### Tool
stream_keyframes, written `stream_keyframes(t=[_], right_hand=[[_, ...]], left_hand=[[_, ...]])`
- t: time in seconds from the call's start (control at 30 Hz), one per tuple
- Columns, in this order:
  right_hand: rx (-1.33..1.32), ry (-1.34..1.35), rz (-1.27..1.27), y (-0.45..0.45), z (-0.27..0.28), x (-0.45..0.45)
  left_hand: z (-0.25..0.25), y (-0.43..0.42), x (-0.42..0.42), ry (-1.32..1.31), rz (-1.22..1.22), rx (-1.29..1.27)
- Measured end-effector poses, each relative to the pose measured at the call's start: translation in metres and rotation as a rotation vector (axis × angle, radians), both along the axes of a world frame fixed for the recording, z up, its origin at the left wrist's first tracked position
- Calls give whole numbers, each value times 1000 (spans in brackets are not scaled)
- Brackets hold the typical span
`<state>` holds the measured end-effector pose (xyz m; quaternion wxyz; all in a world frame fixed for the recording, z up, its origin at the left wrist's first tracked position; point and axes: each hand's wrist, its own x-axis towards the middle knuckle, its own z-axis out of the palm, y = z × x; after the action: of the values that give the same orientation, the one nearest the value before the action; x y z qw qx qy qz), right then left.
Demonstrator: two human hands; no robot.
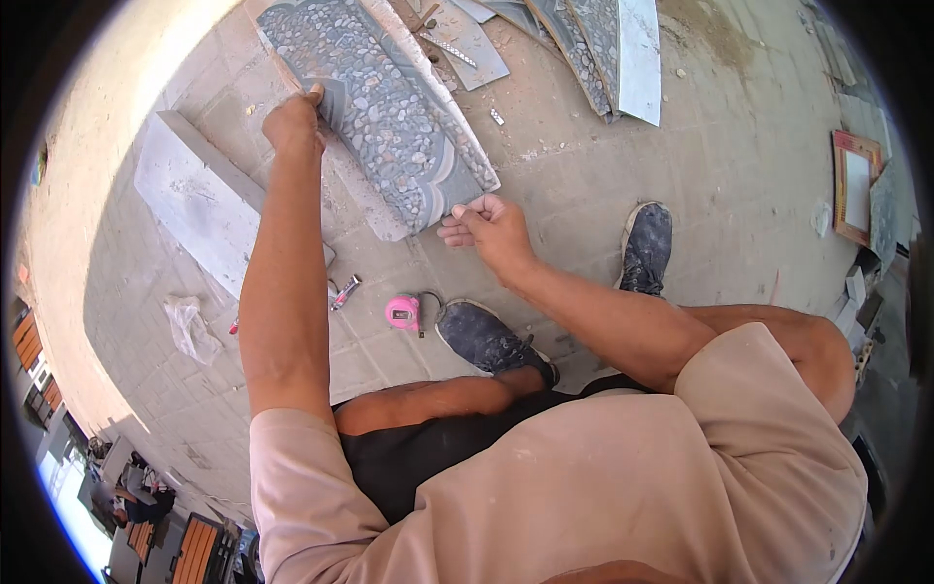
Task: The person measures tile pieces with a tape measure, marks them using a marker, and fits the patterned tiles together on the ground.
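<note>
A long tile [384, 112] with a grey pebble pattern lies at a slant in front of me, on top of another pale slab that shows along its edges. My left hand [295, 121] is closed at its left edge, fingers on the rim. At the near right corner, my right hand [491, 232] pinches the tile between thumb and fingers. A pink tape measure [402, 311] sits on the paving below the tile, near my shoe. Beside it lies a small metal-and-red tool [344, 292], its kind unclear, partly behind my left arm.
Pale slabs [190, 200] lie at left, beside a crumpled plastic bag [192, 329]. Cut tile pieces [584, 49] and a white-marked strip [449, 49] lie at the far side. An orange-edged frame [856, 187] stands right. A person [136, 501] is at lower left.
</note>
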<state>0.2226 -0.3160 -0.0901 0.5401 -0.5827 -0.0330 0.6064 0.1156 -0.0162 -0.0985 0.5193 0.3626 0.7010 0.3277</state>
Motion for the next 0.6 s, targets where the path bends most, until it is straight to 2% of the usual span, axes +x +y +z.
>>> stream_keyframes(t=[0.27, 0.4, 0.5, 0.6], right_hand=[[-19, 7, -21, -1, -2, 1], [-29, -4, 18, 1, 0, 2], [-21, 21, 8, 0, -2, 2], [-31, -40, 108, -8, 7, 10]], left_hand=[[13, -7, 10, -1, 19, -3], [8, -13, -24, 52, 6, -26], [-11, 5, -17, -153, -15, 35], [8, -7, -12, -237, 43, 17]])
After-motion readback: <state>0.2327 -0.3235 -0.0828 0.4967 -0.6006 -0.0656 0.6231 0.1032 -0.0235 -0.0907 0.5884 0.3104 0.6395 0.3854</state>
